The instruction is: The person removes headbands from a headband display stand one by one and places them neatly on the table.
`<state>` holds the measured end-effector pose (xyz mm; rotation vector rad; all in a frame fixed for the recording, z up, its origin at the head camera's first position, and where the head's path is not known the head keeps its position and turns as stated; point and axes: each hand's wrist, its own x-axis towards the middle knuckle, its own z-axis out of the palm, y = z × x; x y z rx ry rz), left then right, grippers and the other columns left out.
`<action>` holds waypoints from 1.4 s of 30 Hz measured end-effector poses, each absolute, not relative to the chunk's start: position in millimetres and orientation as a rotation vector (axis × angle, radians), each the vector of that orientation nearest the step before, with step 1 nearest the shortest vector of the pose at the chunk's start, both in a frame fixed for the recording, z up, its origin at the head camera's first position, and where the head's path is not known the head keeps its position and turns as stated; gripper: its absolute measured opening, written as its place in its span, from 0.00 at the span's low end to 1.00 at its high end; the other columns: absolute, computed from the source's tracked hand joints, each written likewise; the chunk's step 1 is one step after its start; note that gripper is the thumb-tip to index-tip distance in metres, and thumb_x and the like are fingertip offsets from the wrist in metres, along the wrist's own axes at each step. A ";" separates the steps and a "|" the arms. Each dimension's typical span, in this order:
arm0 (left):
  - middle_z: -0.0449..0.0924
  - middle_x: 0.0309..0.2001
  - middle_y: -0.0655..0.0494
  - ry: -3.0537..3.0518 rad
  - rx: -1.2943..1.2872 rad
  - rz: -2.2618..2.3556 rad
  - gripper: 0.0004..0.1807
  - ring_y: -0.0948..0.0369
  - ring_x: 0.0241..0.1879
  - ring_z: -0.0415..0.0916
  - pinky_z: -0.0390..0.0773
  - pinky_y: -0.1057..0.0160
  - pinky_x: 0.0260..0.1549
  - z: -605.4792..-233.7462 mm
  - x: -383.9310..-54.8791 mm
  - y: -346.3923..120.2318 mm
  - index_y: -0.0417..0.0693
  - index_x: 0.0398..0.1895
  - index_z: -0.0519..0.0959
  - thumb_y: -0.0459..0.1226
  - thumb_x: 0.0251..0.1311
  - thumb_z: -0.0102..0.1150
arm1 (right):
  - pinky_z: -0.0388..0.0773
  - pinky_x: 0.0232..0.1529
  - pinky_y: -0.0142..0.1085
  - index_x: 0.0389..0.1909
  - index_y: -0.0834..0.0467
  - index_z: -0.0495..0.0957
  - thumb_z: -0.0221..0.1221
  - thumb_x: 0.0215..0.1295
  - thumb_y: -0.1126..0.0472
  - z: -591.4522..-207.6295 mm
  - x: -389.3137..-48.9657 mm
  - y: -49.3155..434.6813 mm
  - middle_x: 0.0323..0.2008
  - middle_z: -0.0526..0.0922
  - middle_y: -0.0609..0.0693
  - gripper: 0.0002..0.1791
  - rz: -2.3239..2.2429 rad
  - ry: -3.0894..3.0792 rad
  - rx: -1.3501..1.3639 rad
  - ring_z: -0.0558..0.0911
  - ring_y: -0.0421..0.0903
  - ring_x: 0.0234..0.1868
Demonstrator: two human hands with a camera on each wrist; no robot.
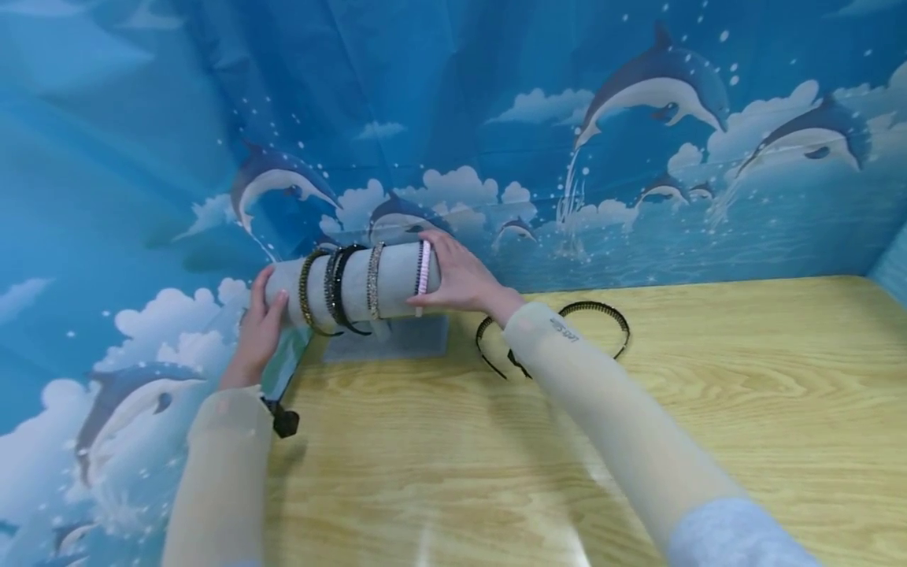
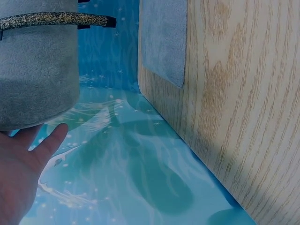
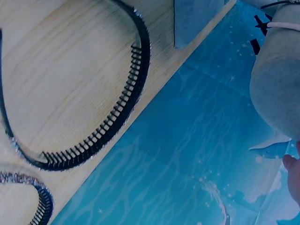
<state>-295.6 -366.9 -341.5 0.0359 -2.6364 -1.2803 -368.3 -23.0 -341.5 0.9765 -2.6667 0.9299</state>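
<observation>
A grey, fabric-covered headband stand [image 1: 357, 276] has a padded roll above a flat base [image 1: 418, 337]. My left hand [image 1: 258, 331] grips the roll's left end, thumb in front. Around the other end curves my right hand [image 1: 460, 276], its thumb and fingertips right at a pink headband [image 1: 424, 272]. To the left on the roll sit a silvery beaded headband [image 1: 373, 279], a dark pair close together, including a black headband [image 1: 340, 287], and a gold-and-black headband [image 1: 306, 291]. In the left wrist view, fingers [image 2: 51, 143] show at the roll's underside edge.
Toothed dark headbands, one of them a sparkly headband [image 3: 143, 61], lie on the wood-grain table [image 1: 708, 394] by my right forearm, which partly covers them. A dolphin-print backdrop [image 1: 425, 118] rises behind and left. A small black object [image 1: 286, 423] shows beside my left wrist.
</observation>
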 end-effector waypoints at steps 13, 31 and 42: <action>0.47 0.74 0.37 -2.658 0.032 -1.296 0.36 0.31 0.68 0.49 0.50 0.29 0.60 -341.0 -294.5 -366.2 0.72 0.77 0.39 0.62 0.70 0.33 | 0.69 0.59 0.55 0.77 0.48 0.42 0.67 0.51 0.34 -333.9 -374.1 -1.0 0.75 0.49 0.54 0.60 0.938 -2.700 1.153 0.59 0.55 0.70; 0.49 0.73 0.36 -2.635 0.028 -1.279 0.36 0.31 0.67 0.49 0.50 0.29 0.60 -340.3 -293.6 -366.1 0.70 0.77 0.40 0.61 0.71 0.34 | 0.68 0.60 0.51 0.74 0.54 0.53 0.64 0.50 0.29 -325.1 -376.8 10.6 0.68 0.59 0.54 0.57 0.839 -2.733 1.111 0.64 0.51 0.66; 0.47 0.74 0.36 -2.649 0.005 -1.302 0.36 0.31 0.68 0.48 0.49 0.29 0.61 -340.1 -293.5 -364.6 0.71 0.77 0.38 0.62 0.70 0.33 | 0.70 0.58 0.44 0.66 0.58 0.62 0.70 0.47 0.35 -327.7 -379.8 17.7 0.58 0.67 0.53 0.51 0.812 -2.642 1.137 0.70 0.48 0.58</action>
